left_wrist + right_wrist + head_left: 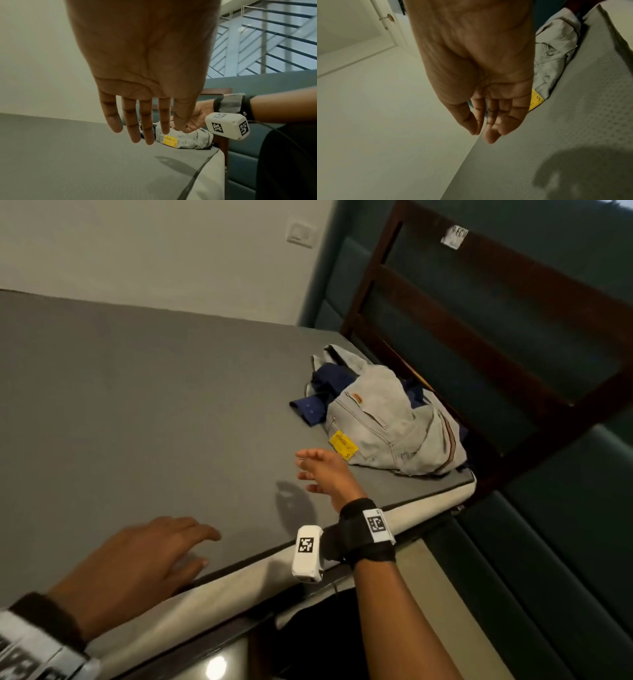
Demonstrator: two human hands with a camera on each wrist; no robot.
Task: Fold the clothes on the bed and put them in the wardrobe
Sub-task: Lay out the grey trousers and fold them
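A crumpled heap of clothes lies at the right corner of the grey bed (137, 405): light grey jeans (387, 419) with a yellow tag (343, 445) on top of a dark blue shirt (318, 402). My right hand (318, 470) hovers open just in front of the jeans, fingers straight, holding nothing. Over the bed's near edge my left hand (161, 556) is open, fingers spread, also empty. The left wrist view shows the jeans (192, 139) beyond the left hand (137, 128). In the right wrist view, the jeans (553, 56) lie beside my right hand (488, 121).
A dark wooden headboard frame (479, 344) with teal padded panels stands right behind the clothes. A pale wall with a light switch (301, 234) runs along the bed's far side. A white door with a knob (390, 17) shows in the right wrist view.
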